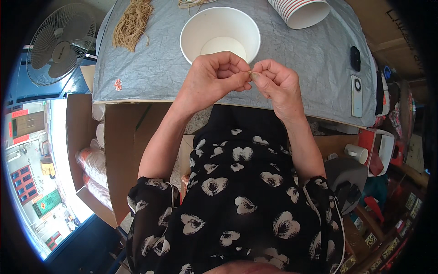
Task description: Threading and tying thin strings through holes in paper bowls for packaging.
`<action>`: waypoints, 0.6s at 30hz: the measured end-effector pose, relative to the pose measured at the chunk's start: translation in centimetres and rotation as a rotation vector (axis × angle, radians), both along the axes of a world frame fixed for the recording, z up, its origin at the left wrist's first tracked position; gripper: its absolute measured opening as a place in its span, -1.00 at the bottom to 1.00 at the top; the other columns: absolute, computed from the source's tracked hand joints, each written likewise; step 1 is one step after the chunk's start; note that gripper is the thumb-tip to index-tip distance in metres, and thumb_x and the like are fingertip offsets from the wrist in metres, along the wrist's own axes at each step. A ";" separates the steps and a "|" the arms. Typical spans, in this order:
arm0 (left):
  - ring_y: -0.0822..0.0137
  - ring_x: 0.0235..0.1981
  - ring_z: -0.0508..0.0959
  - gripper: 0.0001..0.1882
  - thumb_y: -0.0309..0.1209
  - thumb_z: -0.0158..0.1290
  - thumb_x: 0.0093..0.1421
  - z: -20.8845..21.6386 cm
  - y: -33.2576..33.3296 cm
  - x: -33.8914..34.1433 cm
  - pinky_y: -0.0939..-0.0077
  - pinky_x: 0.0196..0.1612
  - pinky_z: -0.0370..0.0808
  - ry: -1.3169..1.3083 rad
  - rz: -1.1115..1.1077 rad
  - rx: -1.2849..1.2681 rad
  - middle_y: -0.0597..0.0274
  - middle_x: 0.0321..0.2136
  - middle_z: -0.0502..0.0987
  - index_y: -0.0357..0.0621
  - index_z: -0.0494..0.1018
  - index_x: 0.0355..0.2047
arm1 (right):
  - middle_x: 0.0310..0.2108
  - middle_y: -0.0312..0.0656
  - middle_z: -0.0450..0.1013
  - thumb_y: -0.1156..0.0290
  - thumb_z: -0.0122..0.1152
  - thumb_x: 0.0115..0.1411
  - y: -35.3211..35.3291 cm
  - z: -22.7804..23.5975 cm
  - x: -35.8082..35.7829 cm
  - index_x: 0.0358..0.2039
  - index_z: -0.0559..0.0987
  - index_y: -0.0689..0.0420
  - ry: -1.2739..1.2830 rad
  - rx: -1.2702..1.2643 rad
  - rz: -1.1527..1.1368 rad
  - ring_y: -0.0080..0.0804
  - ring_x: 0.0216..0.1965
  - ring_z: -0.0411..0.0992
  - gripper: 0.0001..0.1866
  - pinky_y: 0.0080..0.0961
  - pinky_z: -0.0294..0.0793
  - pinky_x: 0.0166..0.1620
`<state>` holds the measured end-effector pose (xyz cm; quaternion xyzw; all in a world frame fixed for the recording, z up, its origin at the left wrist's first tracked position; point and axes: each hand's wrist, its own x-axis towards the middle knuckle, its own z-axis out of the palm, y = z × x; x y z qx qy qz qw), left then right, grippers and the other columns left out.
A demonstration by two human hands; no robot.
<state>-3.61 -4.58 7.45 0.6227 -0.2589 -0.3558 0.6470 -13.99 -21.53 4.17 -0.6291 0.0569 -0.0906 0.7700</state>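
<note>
My left hand point(218, 77) and my right hand point(279, 84) meet above the near rim of a white paper bucket point(191, 43). Thumb and forefinger of each are pinched together, fingertips almost touching. Between them shows a tiny tan bit of cord point(250, 72); most of it is hidden by the fingers. The bucket stands upright on the grey-covered table point(155, 73), and the part of its inside that shows holds nothing. A bundle of tan cords point(133, 25) lies at the far left, and more thin cords point(196, 2) lie behind the bucket.
A stack of white paper buckets point(303, 13) lies on its side at the far right. Near the right edge are a black object point(355, 58) and a pale phone-like device point(357, 96). Small red-and-white pieces point(118, 85) sit at left. A fan point(61, 52) and an open cardboard box point(121, 160) stand left.
</note>
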 end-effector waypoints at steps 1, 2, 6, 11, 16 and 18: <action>0.42 -0.31 0.68 -0.87 -0.55 0.16 0.26 0.0 0.0 0.0 0.60 -0.21 0.65 0.000 0.000 0.000 0.15 -0.37 0.64 -0.38 0.53 -0.22 | -0.57 -0.46 0.42 0.43 0.24 0.29 -0.1 0.0 0.0 -0.26 0.57 0.23 0.005 0.068 0.021 -0.82 -0.59 0.18 -0.88 -0.77 0.11 -0.53; 0.42 -0.31 0.68 -0.87 -0.55 0.16 0.27 -0.1 0.1 0.1 0.61 -0.20 0.65 0.031 -0.008 -0.023 0.15 -0.36 0.64 -0.38 0.53 -0.21 | -0.57 -0.46 0.42 0.43 0.24 0.29 -0.1 -0.2 0.0 -0.26 0.57 0.23 0.005 0.068 0.021 -0.82 -0.59 0.18 -0.88 -0.77 0.11 -0.53; 0.42 -0.29 0.68 -0.86 -0.54 0.17 0.27 -0.1 0.1 0.2 0.62 -0.19 0.64 0.073 -0.024 -0.047 0.17 -0.36 0.64 -0.38 0.55 -0.20 | -0.56 -0.47 0.40 0.42 0.25 0.28 0.1 -0.8 0.0 -0.24 0.56 0.23 0.046 0.377 0.056 -0.79 -0.60 0.14 -0.86 -0.77 0.06 -0.53; 0.44 -0.29 0.67 -0.86 -0.52 0.16 0.29 -0.1 0.2 0.1 0.64 -0.19 0.63 0.066 -0.028 -0.039 0.19 -0.36 0.64 -0.36 0.56 -0.21 | -0.56 -0.47 0.38 0.40 0.25 0.29 0.4 -1.0 -0.1 -0.22 0.56 0.22 0.033 0.385 0.057 -0.77 -0.60 0.13 -0.85 -0.77 0.05 -0.53; 0.45 -0.29 0.67 -0.86 -0.50 0.15 0.30 0.2 0.1 -0.2 0.64 -0.19 0.63 0.063 -0.009 -0.030 0.21 -0.36 0.64 -0.35 0.57 -0.20 | -0.54 -0.46 0.40 0.39 0.21 0.33 0.4 -1.1 -0.2 -0.23 0.54 0.20 -0.047 0.242 0.051 -0.80 -0.58 0.14 -0.86 -0.78 0.07 -0.52; 0.45 -0.27 0.66 -0.86 -0.50 0.14 0.30 0.2 0.1 -0.3 0.63 -0.19 0.63 0.024 0.012 -0.042 0.21 -0.34 0.63 -0.36 0.56 -0.20 | -0.54 -0.46 0.41 0.40 0.20 0.34 0.6 -0.8 -0.2 -0.24 0.54 0.21 -0.064 0.191 0.037 -0.80 -0.58 0.16 -0.86 -0.78 0.09 -0.52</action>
